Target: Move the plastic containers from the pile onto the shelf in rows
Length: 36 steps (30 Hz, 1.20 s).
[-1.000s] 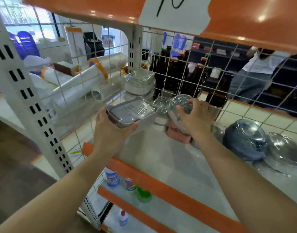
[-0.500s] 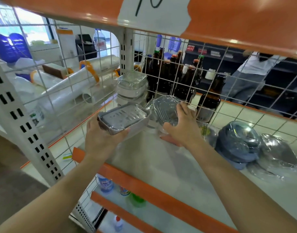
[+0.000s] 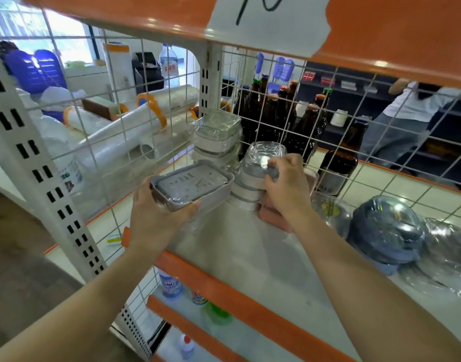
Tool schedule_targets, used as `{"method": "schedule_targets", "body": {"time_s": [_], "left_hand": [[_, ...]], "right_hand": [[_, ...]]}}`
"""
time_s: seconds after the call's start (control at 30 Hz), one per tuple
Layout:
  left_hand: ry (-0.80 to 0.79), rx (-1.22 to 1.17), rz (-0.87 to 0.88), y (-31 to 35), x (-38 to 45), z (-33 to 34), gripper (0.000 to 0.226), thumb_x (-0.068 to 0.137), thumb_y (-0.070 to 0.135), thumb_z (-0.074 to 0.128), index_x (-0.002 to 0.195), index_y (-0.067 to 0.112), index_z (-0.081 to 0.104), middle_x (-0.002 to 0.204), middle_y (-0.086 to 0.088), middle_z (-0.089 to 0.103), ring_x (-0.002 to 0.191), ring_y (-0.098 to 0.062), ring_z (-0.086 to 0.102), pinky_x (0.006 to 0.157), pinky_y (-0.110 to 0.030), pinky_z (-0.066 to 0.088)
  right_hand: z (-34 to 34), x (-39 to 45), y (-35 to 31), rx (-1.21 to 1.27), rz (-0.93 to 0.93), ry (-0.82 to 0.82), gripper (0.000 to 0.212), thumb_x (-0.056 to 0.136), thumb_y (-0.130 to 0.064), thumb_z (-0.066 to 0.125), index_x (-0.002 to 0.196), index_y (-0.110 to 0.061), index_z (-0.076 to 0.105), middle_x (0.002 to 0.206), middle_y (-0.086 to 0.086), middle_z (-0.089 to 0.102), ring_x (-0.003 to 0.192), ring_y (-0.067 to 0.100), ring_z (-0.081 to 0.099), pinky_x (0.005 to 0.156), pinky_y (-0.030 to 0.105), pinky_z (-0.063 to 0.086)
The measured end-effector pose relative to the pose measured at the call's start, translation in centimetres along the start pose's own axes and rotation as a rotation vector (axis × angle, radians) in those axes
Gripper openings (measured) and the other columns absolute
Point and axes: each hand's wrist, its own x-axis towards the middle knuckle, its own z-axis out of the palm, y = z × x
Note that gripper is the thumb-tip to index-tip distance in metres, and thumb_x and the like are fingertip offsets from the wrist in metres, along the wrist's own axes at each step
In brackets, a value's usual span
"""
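**Two containers going onto the back row**

The right hand (image 3: 289, 186) grips a wrapped clear container (image 3: 262, 159), setting it atop a short stack (image 3: 246, 190) near the shelf's (image 3: 250, 246) back mesh. The left hand (image 3: 156, 215) cups a grey lidded container (image 3: 191, 184) from below, just above the shelf's left side. Next, I judge, the right hand lets go once the container sits square, then the grey one needs a spot alongside. Shrink-wrap glare blurs the stack's layers; the pile (image 3: 388, 231) at right is partly cut off.

Head-worn view, forward and down, close over shelf (image 3: 250, 257).
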Motion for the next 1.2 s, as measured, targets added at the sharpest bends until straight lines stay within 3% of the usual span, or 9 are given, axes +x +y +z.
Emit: {"method": "schedule_targets", "body": {"time_s": [0.1, 0.27, 0.53, 0.73, 0.83, 0.9, 1.0, 1.13, 1.2], "left_hand": [[-0.013, -0.009, -0.004, -0.2, 0.1, -0.4, 0.1, 0.04, 0.066, 0.077, 0.127, 0.027, 0.048, 0.121, 0.002, 0.053, 0.111, -0.017, 0.053, 0.096, -0.041, 0.048], [-0.015, -0.023, 0.002, -0.2, 0.0, -0.9, 0.097, 0.037, 0.069, 0.073, 0.123, 0.029, 0.05, 0.119, 0.002, 0.055, 0.11, -0.017, 0.054, 0.095, -0.044, 0.049], [-0.032, -0.014, -0.008, -0.8, -0.2, -1.7, 0.102, 0.038, 0.07, 0.073, 0.129, 0.032, 0.048, 0.12, 0.006, 0.056, 0.108, -0.014, 0.056, 0.093, -0.041, 0.051], [-0.048, -0.113, 0.013, -0.3, -1.0, -2.0, 0.079, 0.049, 0.062, 0.074, 0.119, 0.034, 0.051, 0.106, 0.005, 0.064, 0.096, -0.014, 0.064, 0.083, -0.034, 0.053], [-0.069, -0.123, -0.027, 0.3, -0.9, -1.8, 0.071, 0.065, 0.049, 0.078, 0.125, 0.023, 0.051, 0.098, 0.013, 0.063, 0.087, -0.001, 0.062, 0.074, -0.017, 0.047], [-0.09, -0.104, -0.067, 0.5, -0.8, -1.5, 0.057, 0.075, 0.047, 0.074, 0.119, 0.017, 0.053, 0.091, 0.02, 0.058, 0.082, 0.006, 0.056, 0.07, -0.012, 0.041], [-0.181, -0.068, -0.087, 1.0, -0.8, -1.2, 0.079, 0.062, 0.07, 0.064, 0.111, 0.008, 0.059, 0.089, 0.008, 0.063, 0.086, -0.01, 0.061, 0.073, -0.021, 0.044], [-0.201, -0.014, -0.111, 1.5, -1.3, -0.5, 0.023, 0.078, 0.045, 0.071, 0.087, 0.028, 0.058, 0.078, 0.01, 0.062, 0.077, -0.011, 0.059, 0.074, -0.024, 0.04], [-0.224, -0.024, -0.121, 1.7, -1.4, -0.3, 0.043, 0.076, 0.054, 0.07, 0.106, 0.024, 0.061, 0.093, 0.005, 0.065, 0.089, -0.014, 0.061, 0.081, -0.025, 0.042]], "right_hand": [[0.5, 0.2, -0.4, -0.047, -0.078, -0.018, 0.04, 0.092, -0.012, 0.057, 0.131, -0.01, 0.053, 0.129, 0.009, 0.042, 0.104, 0.016, 0.051, 0.077, 0.016, 0.032], [1.4, 1.3, -0.6, 0.021, -0.02, -0.003, 0.039, 0.092, -0.013, 0.058, 0.131, -0.009, 0.054, 0.118, 0.009, 0.045, 0.093, 0.015, 0.049, 0.073, 0.02, 0.036], [2.1, 1.8, -0.5, 0.092, 0.099, -0.172, 0.056, 0.091, -0.033, 0.059, 0.142, -0.017, 0.041, 0.137, 0.013, 0.034, 0.12, 0.028, 0.048, 0.102, 0.039, 0.04], [0.6, 0.0, -0.6, 0.197, -0.025, -0.053, 0.051, 0.091, -0.025, 0.059, 0.138, -0.017, 0.043, 0.134, 0.006, 0.039, 0.123, 0.018, 0.039, 0.103, 0.028, 0.031], [0.0, -1.6, -0.6, 0.333, -0.135, -0.166, 0.053, 0.087, -0.022, 0.062, 0.137, -0.017, 0.046, 0.134, -0.001, 0.041, 0.118, 0.005, 0.037, 0.098, 0.009, 0.032], [-0.1, -2.7, -0.7, 0.402, -0.218, -0.262, 0.066, 0.077, -0.04, 0.069, 0.136, -0.02, 0.047, 0.129, -0.011, 0.042, 0.115, -0.003, 0.037, 0.091, -0.004, 0.026], [0.3, -4.3, -0.4, 0.346, -0.353, -0.366, 0.079, 0.069, -0.032, 0.083, 0.136, -0.024, 0.042, 0.127, -0.01, 0.044, 0.115, -0.001, 0.039, 0.092, 0.0, 0.026], [0.2, -6.0, -0.5, 0.213, -0.413, -0.306, 0.068, 0.068, -0.026, 0.085, 0.125, -0.012, 0.051, 0.112, -0.005, 0.053, 0.099, 0.005, 0.043, 0.082, 0.002, 0.029], [-0.2, -6.7, -0.7, 0.196, -0.324, -0.302, 0.054, 0.069, -0.03, 0.084, 0.112, -0.017, 0.054, 0.097, -0.018, 0.048, 0.084, -0.001, 0.041, 0.076, 0.005, 0.033]]}}
